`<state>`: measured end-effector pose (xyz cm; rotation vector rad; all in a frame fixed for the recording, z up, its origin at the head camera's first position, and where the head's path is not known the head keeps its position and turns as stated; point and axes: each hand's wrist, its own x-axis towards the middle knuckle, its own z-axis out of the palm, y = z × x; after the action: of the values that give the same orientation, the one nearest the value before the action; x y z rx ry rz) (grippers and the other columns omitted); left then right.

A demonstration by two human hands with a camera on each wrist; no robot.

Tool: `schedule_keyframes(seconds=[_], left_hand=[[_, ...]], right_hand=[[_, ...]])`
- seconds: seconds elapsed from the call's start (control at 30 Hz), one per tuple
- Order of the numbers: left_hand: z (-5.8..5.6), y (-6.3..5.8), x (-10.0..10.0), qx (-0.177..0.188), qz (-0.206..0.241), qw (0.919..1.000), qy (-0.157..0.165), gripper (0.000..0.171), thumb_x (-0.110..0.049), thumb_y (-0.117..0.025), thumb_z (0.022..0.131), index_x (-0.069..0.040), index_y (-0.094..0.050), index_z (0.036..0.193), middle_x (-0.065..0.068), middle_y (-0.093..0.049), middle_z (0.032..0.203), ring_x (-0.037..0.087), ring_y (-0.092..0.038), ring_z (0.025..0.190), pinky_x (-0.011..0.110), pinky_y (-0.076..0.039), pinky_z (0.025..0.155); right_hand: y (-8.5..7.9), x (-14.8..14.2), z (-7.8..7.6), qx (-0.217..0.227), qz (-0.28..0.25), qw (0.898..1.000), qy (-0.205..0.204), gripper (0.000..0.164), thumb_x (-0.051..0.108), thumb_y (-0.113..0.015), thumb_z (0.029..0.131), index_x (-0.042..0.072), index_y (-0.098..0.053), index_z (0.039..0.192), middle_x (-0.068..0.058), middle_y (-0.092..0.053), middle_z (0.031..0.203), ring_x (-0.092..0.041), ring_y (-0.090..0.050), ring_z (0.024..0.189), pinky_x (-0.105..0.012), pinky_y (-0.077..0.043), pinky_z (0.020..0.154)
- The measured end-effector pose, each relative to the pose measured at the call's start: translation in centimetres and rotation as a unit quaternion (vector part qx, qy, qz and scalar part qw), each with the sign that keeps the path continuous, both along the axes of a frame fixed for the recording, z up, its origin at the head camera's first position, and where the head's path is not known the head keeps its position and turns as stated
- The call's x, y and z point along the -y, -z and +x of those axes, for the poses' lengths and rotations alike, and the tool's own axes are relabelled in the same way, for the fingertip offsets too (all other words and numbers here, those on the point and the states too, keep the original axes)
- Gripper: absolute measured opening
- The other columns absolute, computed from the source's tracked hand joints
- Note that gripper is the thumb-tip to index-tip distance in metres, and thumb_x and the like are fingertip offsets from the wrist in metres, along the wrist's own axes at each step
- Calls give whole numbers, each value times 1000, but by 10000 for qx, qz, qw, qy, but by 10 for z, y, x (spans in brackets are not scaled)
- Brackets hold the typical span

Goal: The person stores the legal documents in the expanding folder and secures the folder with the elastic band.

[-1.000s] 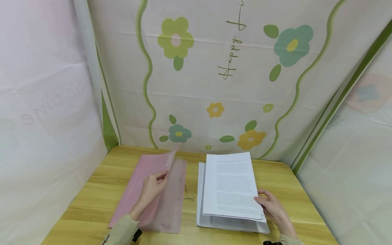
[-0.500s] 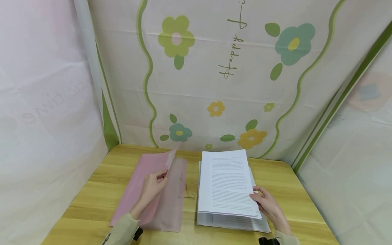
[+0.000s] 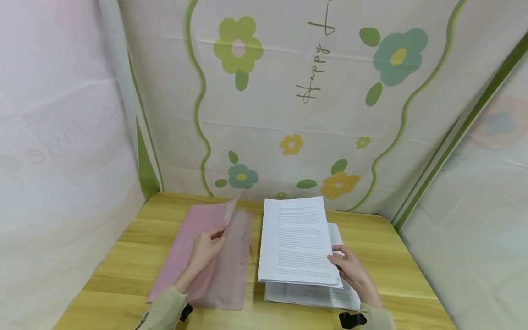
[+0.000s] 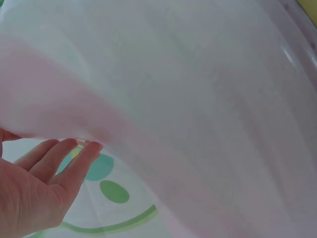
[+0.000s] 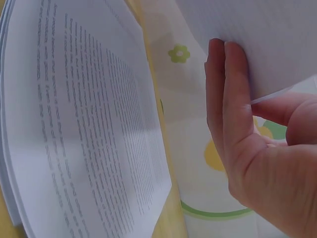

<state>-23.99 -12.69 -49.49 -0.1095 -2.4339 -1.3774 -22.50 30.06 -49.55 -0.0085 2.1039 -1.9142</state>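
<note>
A pink plastic folder lies on the wooden table, left of centre. My left hand pinches the edge of its front cover and holds it lifted off the translucent back sheet. In the left wrist view the pink cover fills the frame above my left hand. My right hand grips a sheaf of printed pages by its right edge, raised above the rest of the paper stack. The right wrist view shows my right hand holding the sheaf over the stack.
Flowered cloth panels close in the table at the back and on both sides. A black clip-like thing sits by my right sleeve at the front edge. Bare wood shows to the right of the papers.
My right hand has carried the sheaf up and to the left, off the stack and closer to the folder. My left hand still holds the cover lifted.
</note>
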Motion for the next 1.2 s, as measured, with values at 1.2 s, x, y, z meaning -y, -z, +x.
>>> schedule_keyframes(seconds=[1.2], left_hand=[[3, -2, -1, -183, 163, 9997, 48, 30, -4, -67, 82, 1, -75, 110, 20, -76, 102, 31, -74, 98, 48, -57, 81]], right_hand=[[-1, 49, -8, 86, -219, 9997, -71, 34, 6, -55, 97, -5, -38, 125, 6, -70, 87, -4, -67, 73, -22, -55, 63]])
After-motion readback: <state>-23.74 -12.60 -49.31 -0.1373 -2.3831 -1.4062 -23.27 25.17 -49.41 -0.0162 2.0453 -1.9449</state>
